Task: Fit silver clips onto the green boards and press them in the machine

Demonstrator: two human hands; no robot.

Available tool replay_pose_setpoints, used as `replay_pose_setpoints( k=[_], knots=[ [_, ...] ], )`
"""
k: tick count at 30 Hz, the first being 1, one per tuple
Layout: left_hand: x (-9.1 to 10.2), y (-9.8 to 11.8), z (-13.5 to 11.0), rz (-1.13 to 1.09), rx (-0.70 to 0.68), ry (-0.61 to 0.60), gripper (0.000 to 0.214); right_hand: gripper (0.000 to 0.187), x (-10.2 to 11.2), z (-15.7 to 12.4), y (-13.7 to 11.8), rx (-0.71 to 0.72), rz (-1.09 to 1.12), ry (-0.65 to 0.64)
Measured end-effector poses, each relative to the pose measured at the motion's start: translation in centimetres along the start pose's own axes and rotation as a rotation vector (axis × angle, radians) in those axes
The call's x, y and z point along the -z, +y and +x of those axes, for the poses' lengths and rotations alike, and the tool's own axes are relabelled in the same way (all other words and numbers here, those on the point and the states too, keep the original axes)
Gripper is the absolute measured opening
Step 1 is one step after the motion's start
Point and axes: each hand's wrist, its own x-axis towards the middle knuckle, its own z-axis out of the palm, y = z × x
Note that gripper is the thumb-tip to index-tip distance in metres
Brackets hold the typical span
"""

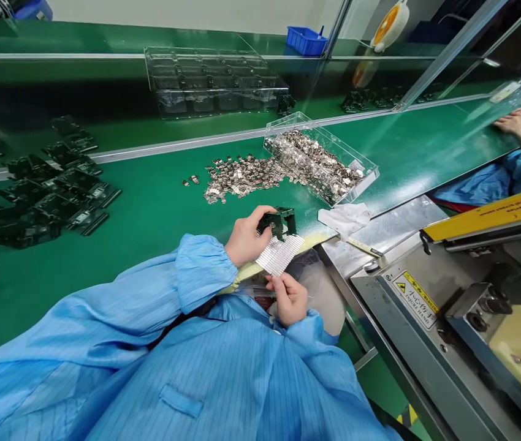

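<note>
My left hand (pixel 248 237) is closed around a dark green plastic-like part (pixel 284 222) with an open frame shape, held just above the table's near edge. Below that part is a silvery sheet marked in narrow ribbed strips (pixel 279 256). My right hand (pixel 290 299) pinches the sheet's lower corner between thumb and finger. Whether the sheet touches the dark part cannot be made out. Beyond my hands lies a loose heap of small shiny metal pieces (pixel 242 176). It spills from a tipped clear plastic box (pixel 368 177) holding many more of them.
More dark parts (pixel 58 190) lie piled at the left. A clear compartment tray (pixel 214 82) sits behind the ledge, with a blue basket (pixel 306 41) farther back. A white cloth (pixel 346 219) lies near a metal machine (pixel 407 288) at the right. Another person's hands (pixel 520 122) are at the far right.
</note>
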Motion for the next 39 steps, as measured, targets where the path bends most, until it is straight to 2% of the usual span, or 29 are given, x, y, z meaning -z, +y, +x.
replay_pose_setpoints(
  k=[5,10,15,20,23,26,31,39],
  knots=[
    [0.1,0.2,0.0,0.003,-0.004,0.008,0.038,0.035,1.2,0.7,0.8,0.227,-0.186,-0.032],
    [0.2,0.4,0.0,0.003,-0.003,0.011,0.038,0.036,1.0,1.0,1.3,0.325,-0.252,0.009],
    [-0.1,0.2,-0.2,0.019,0.002,0.019,0.037,0.034,0.1,0.4,1.2,0.292,-0.218,0.075],
    [-0.1,0.1,-0.4,0.022,-0.002,0.025,0.038,0.03,-0.2,-0.6,0.4,0.154,-0.118,0.048],
    [0.0,0.3,-0.7,0.036,0.012,0.023,0.038,0.031,-0.3,-0.8,0.5,0.079,-0.069,0.073],
    [0.1,0.6,-0.9,0.054,0.014,0.024,0.038,0.032,-0.3,-0.7,0.9,0.068,-0.044,0.12],
    [-0.1,0.6,-0.9,0.063,0.018,0.027,0.04,0.028,0.0,0.0,1.6,0.195,-0.061,0.212],
    [-0.1,0.6,-0.9,0.085,0.008,0.037,0.039,0.018,0.9,0.9,2.4,0.49,-0.214,0.247]
  ],
)
